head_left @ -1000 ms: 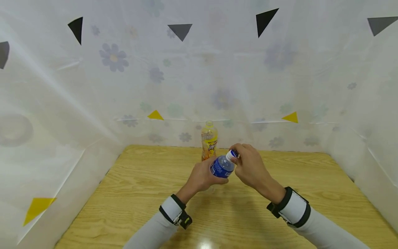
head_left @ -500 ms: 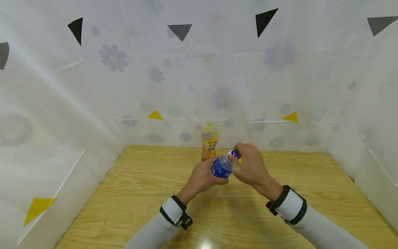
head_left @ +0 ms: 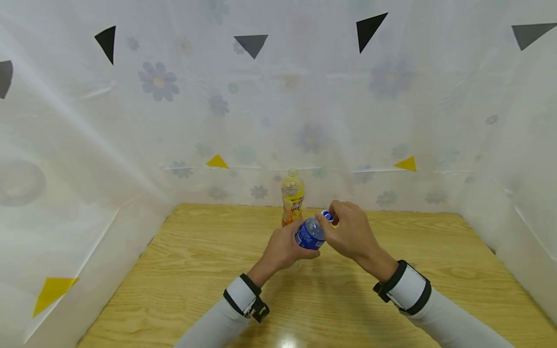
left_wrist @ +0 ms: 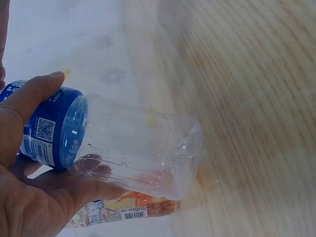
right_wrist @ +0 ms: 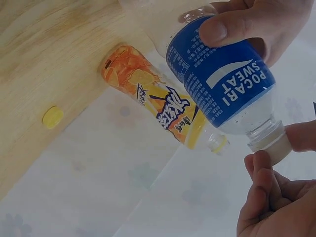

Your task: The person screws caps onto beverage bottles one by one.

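My left hand (head_left: 284, 245) grips a clear plastic Pocari Sweat bottle (right_wrist: 222, 74) round its blue label. The bottle is held tilted above the table, its neck toward my right hand (head_left: 350, 231). Droplets cling inside the bottle's lower half (left_wrist: 138, 148), as the left wrist view shows. The right thumb and fingers pinch the white cap (right_wrist: 277, 144) with the blue top, which sits at the bottle's mouth. Behind the left hand stands a second bottle (head_left: 293, 193) with a yellow and orange label. No cap shows on its neck.
A yellow cap (right_wrist: 53, 117) lies on the wooden table (head_left: 191, 270) beyond the right hand. White translucent sheeting (head_left: 270, 121) with flower prints rises behind the table and along both sides.
The right thumb has moved left across the cap and the right hand has turned slightly. The left hand and the blue-labelled bottle have stayed almost still.
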### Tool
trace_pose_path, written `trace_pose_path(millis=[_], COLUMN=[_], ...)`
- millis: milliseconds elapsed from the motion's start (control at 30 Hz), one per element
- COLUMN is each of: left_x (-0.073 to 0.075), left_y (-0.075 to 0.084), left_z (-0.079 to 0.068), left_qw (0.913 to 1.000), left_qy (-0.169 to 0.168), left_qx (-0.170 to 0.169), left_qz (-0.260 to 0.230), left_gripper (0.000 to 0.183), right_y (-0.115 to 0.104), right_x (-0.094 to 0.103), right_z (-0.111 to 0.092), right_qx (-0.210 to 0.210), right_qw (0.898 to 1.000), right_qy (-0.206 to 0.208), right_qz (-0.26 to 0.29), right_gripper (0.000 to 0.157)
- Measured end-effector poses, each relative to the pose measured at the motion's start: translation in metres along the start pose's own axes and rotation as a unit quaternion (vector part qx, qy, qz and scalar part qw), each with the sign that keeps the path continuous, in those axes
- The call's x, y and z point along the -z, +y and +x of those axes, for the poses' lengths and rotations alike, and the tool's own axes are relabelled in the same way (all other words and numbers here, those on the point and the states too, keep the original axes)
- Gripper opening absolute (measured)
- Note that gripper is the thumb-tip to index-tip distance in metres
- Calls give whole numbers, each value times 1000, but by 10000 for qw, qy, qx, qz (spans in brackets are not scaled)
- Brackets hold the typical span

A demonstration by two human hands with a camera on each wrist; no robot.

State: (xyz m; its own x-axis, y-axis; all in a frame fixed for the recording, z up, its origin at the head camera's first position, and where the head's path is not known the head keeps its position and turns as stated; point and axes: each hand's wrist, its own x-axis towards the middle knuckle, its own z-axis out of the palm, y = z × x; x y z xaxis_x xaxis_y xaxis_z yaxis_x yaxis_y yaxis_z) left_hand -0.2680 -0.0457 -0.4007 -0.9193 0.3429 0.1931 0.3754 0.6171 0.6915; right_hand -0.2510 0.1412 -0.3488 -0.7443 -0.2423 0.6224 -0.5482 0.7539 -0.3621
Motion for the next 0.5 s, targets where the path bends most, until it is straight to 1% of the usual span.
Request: trace_pose_path(millis=[267,367,433,500], left_x=[0,0,0,0], left_y=[-1,-2,-2,-2], left_z=[-1,0,0,1], left_qw=[10000,10000,10000,10000], left_qy=[-10,-32,-55,-74], left_qx=[-10,-31,1,33], left_qz=[15,-6,-38,-53], left_gripper=[66,67,66,67], right_y=[-2,-4,-6,-9], right_x=[0,2,4,7], right_z=[-2,-2,-3,-3], right_qx=[-219,-357,-497,-645], right_qw=[9996,9988,9975,9956], right_qy=[-152,-286,-439,-622], right_qz=[-55,-168,-256,-292], right_gripper=[26,26,31,41])
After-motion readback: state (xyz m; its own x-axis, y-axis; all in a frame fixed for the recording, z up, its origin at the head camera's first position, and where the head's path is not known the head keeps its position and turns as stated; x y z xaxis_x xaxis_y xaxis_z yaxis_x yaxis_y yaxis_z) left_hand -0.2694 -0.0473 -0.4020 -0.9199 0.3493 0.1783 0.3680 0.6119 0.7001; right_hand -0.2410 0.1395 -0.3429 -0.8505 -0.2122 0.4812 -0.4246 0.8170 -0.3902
